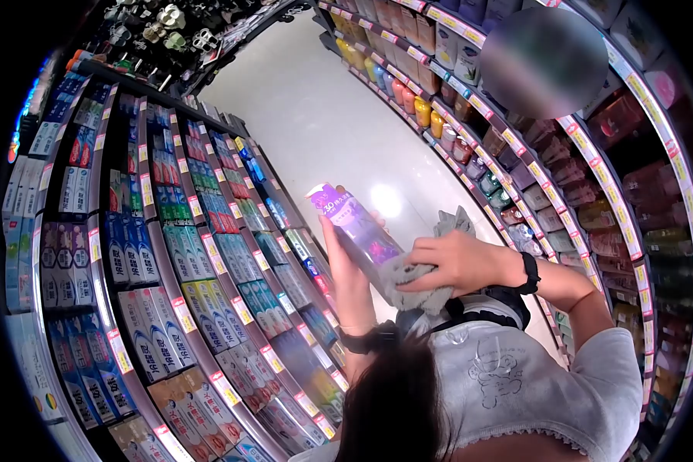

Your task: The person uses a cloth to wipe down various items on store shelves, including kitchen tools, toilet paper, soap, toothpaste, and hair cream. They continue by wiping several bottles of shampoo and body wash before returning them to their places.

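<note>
A tall purple package (356, 225) with white lettering and flower prints is tilted in front of my chest, over the aisle. My left hand (348, 269) is wrapped around its left side, with the thumb along the near edge. In my right hand (463, 260) is a crumpled grey cloth (417, 285), pressed against the package's lower end. Part of the cloth sticks up behind the right hand. The cloth and fingers hide the bottom of the package. Both wrists wear dark bands.
Toothpaste boxes fill the left shelves (200, 254), which have price tags along their edges. Bottles and pouches line the right shelves (508, 146). A pale shiny floor (300, 115) runs between them. Small hanging goods (165, 35) are at the far left. Dark hair and my light shirt occupy the bottom.
</note>
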